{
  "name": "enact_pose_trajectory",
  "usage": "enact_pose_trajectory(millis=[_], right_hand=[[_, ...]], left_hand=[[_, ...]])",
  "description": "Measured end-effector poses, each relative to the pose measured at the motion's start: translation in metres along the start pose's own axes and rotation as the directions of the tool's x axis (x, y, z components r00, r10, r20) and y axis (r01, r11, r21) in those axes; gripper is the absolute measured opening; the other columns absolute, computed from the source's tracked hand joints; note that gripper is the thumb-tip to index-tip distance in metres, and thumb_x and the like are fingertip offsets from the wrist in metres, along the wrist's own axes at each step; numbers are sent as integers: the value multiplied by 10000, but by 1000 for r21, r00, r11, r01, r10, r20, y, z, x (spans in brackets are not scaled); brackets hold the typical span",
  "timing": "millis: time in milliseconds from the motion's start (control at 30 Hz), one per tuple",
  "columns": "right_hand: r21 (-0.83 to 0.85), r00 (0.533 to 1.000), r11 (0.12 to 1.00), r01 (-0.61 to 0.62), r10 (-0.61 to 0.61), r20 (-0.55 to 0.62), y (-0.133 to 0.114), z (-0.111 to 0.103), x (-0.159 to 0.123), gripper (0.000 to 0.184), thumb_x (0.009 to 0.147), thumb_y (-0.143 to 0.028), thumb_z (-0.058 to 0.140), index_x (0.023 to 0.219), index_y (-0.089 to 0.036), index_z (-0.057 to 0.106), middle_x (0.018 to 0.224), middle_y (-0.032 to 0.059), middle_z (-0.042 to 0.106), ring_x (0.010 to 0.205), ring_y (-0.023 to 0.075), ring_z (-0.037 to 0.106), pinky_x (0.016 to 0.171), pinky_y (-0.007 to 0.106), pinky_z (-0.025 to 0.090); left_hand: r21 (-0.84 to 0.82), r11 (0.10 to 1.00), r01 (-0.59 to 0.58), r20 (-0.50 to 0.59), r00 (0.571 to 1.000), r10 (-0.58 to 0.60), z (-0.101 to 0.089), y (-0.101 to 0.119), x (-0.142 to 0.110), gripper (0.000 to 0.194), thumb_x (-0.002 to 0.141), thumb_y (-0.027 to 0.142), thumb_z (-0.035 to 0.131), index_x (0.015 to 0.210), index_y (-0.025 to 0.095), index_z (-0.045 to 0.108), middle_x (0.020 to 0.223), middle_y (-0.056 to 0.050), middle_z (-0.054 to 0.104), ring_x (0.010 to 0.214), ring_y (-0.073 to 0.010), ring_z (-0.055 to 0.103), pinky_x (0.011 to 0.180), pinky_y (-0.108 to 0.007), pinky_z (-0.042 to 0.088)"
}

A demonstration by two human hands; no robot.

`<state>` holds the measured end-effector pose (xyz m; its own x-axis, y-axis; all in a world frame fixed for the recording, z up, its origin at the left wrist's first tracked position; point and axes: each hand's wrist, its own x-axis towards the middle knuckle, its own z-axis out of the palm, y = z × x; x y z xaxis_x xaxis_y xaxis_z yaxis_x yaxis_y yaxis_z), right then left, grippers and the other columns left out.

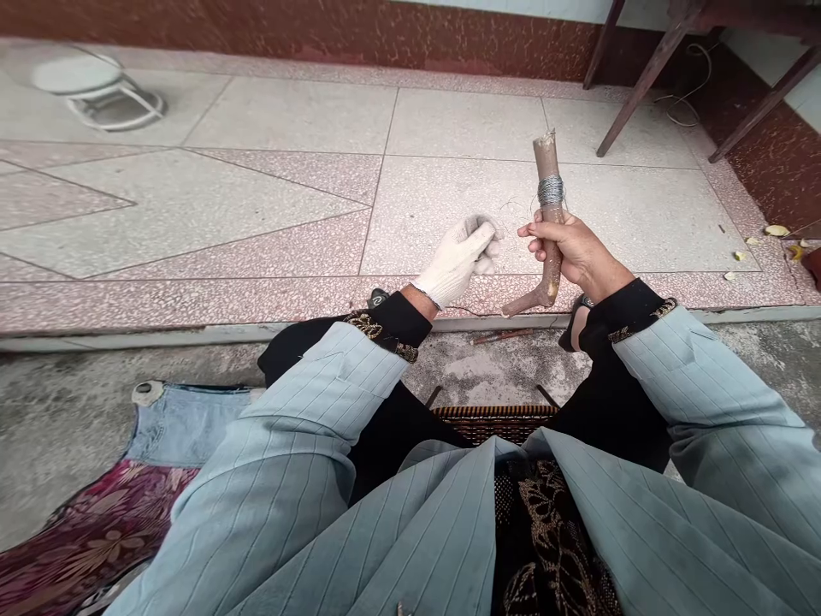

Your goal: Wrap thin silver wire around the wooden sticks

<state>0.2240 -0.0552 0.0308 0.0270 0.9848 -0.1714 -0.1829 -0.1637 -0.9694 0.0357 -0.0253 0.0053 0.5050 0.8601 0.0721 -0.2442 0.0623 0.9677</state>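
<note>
While the right grip [570,244] holds a crooked stick [552,272] and the left grip [466,246] hovers off to one side, the step in hand looks like fiddling with the wire coil [550,190], either winding it on or picking it loose, hard to say which.

The right one's bare and wrapped snugly around the shaft, fingertips poking out on the side toward the left grip. That stick stands more or less upright, ragged top sticking up above the right grip, bent foot kicking out below it. The coil is packed round the shaft just above the hold.

The left one wears a white glove [442,267] and isn't touching the wood; fingers curled, thumb in close. Whether it's pinching a strand is honestly impossible to tell, stuff's that thin. A few loose wire ends [511,203] do show between the two grips.

Next move, at a guess, calls for the right to steady the stick while the left gets a firm pinch on a loose end and pulls it taut, otherwise it could slip or jab someone.

Past both grips it's just tiled floor [288,188], with a white stool [80,74] far off beyond the left and some dark wooden legs [646,81] beyond the right.
</note>
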Motion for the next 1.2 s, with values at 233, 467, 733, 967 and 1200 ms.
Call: enact_pose_trajectory(millis=[233,467,733,967,1200], right_hand=[[12,999,999,35,-35,9,-7,-9,-1,367,675,-269,785,902,-216,502,917,24,688,757,135,673,465,192,406],[49,997,997,64,-62,-47,-6,-12,-1,370,673,-285,797,902,-224,513,925,25,671,867,172,682,495,213,426],[32,977,993,113,-106,-185,-6,-16,-1,350,685,-261,765,866,-242,466,844,-11,657,808,137,634,552,223,449],[15,978,996,89,-85,-192,-6,-11,-2,371,687,-296,761,871,-246,443,803,-16,622,761,138,634,550,230,450],[44,982,997,69,-60,-182,-1,-7,-1,357,690,-273,752,890,-238,458,839,0,618,782,141,651,553,229,467]], left_hand=[[81,996,49,10,999,-50,-6,15,-1,279,900,465,601,836,199,548,513,83,317,397,-40,219,368,-189,216],[131,986,106,173,977,-128,-12,18,-3,239,847,409,655,823,176,612,518,73,309,419,-43,199,386,-221,186],[32,989,147,103,983,-150,-20,7,-2,177,845,316,651,818,141,638,582,28,495,403,-27,280,393,-213,287],[-48,992,121,8,993,-120,-24,-3,0,151,844,234,616,964,143,614,944,-54,685,569,-48,547,615,-229,506],[244,963,-112,-119,982,144,-17,-4,4,282,852,357,639,1077,186,636,1190,-94,674,1098,-190,617,934,-350,489]])
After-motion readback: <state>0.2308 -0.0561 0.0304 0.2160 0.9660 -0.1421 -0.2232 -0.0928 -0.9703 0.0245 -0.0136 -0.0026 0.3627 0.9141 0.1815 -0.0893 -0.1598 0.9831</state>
